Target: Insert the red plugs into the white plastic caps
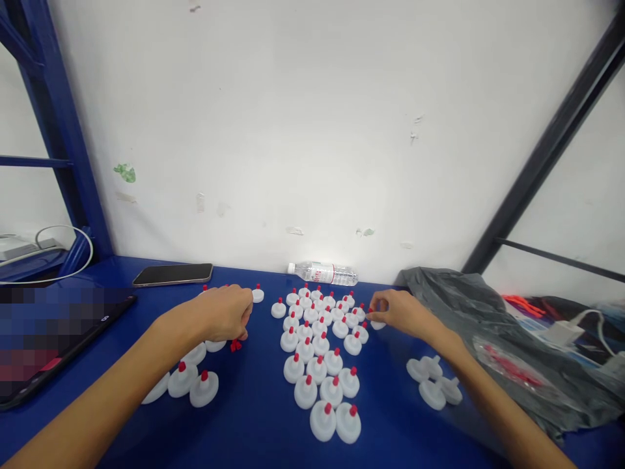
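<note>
My left hand (227,314) is closed with its fingertips pointing down, just above a few small red caps (236,346) on the blue table. Whatever it pinches, if anything, is hidden. White round nozzle lids with red tips (204,389) stand around and below that wrist. My right hand (398,311) pinches the red tip of a white nozzle lid (377,324) at the right side of a large group of similar red-tipped lids (316,369). Nearer to me on the right lie several white lids without red tips (432,395), some tipped over.
A clear water bottle (325,273) lies by the wall. A phone (173,274) is at the back left, and a dark screen device (58,345) is at the left edge. Grey plastic sheeting (439,299) with a clear bag of red pieces (512,366) covers the right side.
</note>
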Demonstrator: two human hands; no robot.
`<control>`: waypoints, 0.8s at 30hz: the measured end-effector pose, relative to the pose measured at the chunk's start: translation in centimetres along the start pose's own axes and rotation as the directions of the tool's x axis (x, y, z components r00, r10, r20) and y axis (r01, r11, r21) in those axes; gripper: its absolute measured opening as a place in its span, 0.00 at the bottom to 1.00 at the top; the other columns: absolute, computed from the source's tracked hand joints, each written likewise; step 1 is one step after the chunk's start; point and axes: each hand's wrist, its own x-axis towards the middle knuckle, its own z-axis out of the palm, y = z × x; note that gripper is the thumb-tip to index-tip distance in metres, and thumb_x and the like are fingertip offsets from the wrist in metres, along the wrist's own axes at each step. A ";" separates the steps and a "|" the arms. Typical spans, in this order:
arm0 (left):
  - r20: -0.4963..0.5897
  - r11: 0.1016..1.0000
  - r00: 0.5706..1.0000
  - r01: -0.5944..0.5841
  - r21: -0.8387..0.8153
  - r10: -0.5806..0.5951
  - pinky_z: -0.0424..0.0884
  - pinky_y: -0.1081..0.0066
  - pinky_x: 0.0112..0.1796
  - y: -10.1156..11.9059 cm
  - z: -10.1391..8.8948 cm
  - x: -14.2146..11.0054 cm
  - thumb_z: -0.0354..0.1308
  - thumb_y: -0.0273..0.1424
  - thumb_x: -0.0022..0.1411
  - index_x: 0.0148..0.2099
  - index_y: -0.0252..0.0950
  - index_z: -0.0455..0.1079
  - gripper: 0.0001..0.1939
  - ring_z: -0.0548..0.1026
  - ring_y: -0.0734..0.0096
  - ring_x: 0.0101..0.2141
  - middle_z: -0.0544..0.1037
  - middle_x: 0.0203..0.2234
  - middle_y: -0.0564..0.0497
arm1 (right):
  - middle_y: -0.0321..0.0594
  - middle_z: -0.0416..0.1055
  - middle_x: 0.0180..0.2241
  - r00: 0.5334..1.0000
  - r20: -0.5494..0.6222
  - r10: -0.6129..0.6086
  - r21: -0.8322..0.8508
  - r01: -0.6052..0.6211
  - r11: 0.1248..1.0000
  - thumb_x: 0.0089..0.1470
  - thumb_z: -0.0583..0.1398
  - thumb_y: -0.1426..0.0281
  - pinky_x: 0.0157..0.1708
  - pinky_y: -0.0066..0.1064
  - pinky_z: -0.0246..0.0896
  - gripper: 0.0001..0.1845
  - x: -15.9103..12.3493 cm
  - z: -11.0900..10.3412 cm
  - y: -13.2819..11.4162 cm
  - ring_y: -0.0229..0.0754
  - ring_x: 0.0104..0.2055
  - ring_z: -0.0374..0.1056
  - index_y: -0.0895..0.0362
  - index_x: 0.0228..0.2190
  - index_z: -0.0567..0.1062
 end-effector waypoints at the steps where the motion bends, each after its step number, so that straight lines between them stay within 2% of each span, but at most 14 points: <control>1: -0.007 1.000 1.000 -0.005 0.011 0.005 0.63 0.71 0.24 0.0 0.1 0.1 0.62 0.26 0.50 0.28 0.38 0.72 0.02 0.80 0.63 0.28 0.83 0.28 0.49 | 0.38 0.78 0.27 1.000 0.027 0.001 0.003 -0.001 1.000 0.50 0.65 0.63 0.28 0.32 0.59 0.07 0.0 0.0 -0.1 0.46 0.29 0.74 0.53 0.27 0.78; 6: -0.012 0.999 0.999 -0.037 0.012 0.037 0.63 0.73 0.25 -0.2 0.8 0.5 0.59 0.21 0.47 0.26 0.38 0.71 0.07 0.80 0.64 0.29 0.82 0.28 0.49 | 0.36 0.80 0.26 0.990 0.143 -0.017 0.061 0.008 0.998 0.51 0.64 0.62 0.29 0.31 0.62 0.07 -0.2 -0.4 -0.3 0.44 0.29 0.75 0.52 0.30 0.78; 11: -0.029 0.998 0.998 -0.047 0.030 0.048 0.65 0.72 0.26 0.1 0.9 0.5 0.55 0.19 0.48 0.27 0.38 0.70 0.09 0.80 0.62 0.30 0.82 0.29 0.48 | 0.38 0.80 0.26 0.965 0.262 0.018 0.050 -0.032 0.998 0.47 0.67 0.56 0.28 0.31 0.61 0.15 -1.0 -3.5 1.2 0.45 0.28 0.74 0.52 0.33 0.80; 13: -0.037 0.998 0.998 -0.041 0.048 0.043 0.66 0.71 0.26 0.4 0.9 0.4 0.56 0.19 0.48 0.27 0.38 0.69 0.08 0.80 0.60 0.30 0.82 0.29 0.47 | 0.38 0.81 0.27 0.940 0.340 0.040 0.048 -0.060 0.997 0.44 0.69 0.56 0.27 0.30 0.61 0.16 -1.7 -4.9 2.0 0.46 0.29 0.75 0.53 0.33 0.80; 15: -0.049 0.997 0.998 -0.033 0.069 0.037 0.65 0.69 0.27 0.6 0.9 0.4 0.57 0.21 0.50 0.27 0.38 0.69 0.06 0.80 0.58 0.30 0.82 0.29 0.45 | 0.38 0.81 0.27 0.893 0.449 0.043 0.074 -0.085 0.994 0.40 0.70 0.59 0.26 0.30 0.62 0.18 -2.3 -5.7 2.5 0.47 0.30 0.76 0.53 0.35 0.81; 19: -0.082 0.995 0.996 -0.038 0.095 0.045 0.64 0.69 0.27 0.7 1.1 0.5 0.57 0.25 0.55 0.27 0.38 0.68 0.05 0.79 0.60 0.29 0.81 0.29 0.45 | 0.37 0.81 0.25 0.806 0.591 0.021 0.142 -0.130 0.981 0.35 0.71 0.67 0.26 0.28 0.65 0.17 -3.1 -5.4 2.5 0.47 0.30 0.77 0.53 0.33 0.81; 24: -0.139 0.992 0.988 -0.056 0.111 0.071 0.63 0.69 0.27 0.8 1.4 0.8 0.57 0.29 0.56 0.28 0.39 0.70 0.05 0.77 0.62 0.26 0.79 0.27 0.46 | 0.36 0.79 0.23 0.789 0.615 0.002 0.211 -0.167 0.963 0.35 0.67 0.69 0.21 0.26 0.61 0.14 -3.1 -4.0 1.7 0.41 0.21 0.73 0.54 0.31 0.78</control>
